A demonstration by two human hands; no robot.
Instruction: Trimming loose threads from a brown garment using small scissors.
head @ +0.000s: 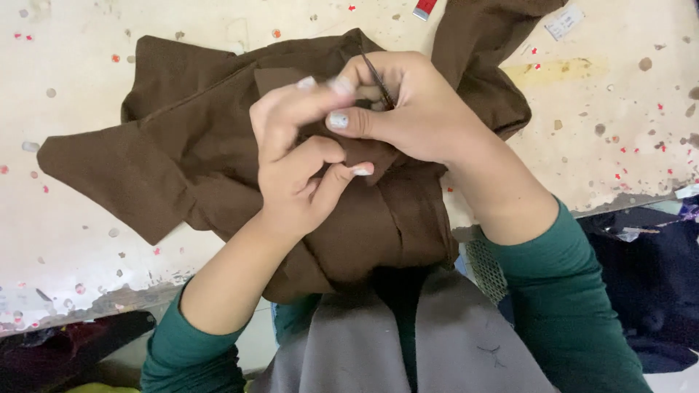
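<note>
Brown cloth (182, 145), soft, light & limp, is spread on the table (73, 58); a fold is pinched by left hand (298, 167). Thin dark tool (377, 78) is gripped by right hand (415, 109) at the seam; best held near folded edge.

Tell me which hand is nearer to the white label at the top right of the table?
Right. The right hand is just left of and below the white label; the left hand lies farther left, on the brown cloth.

Left of my hands: bare tabletop (80, 240) past the brown cloth (182, 153), open to pass.
Centre: the heaped cloth blocks the way.
Far right: a white label (564, 22) and a red piece (424, 9) near the edge.
</note>
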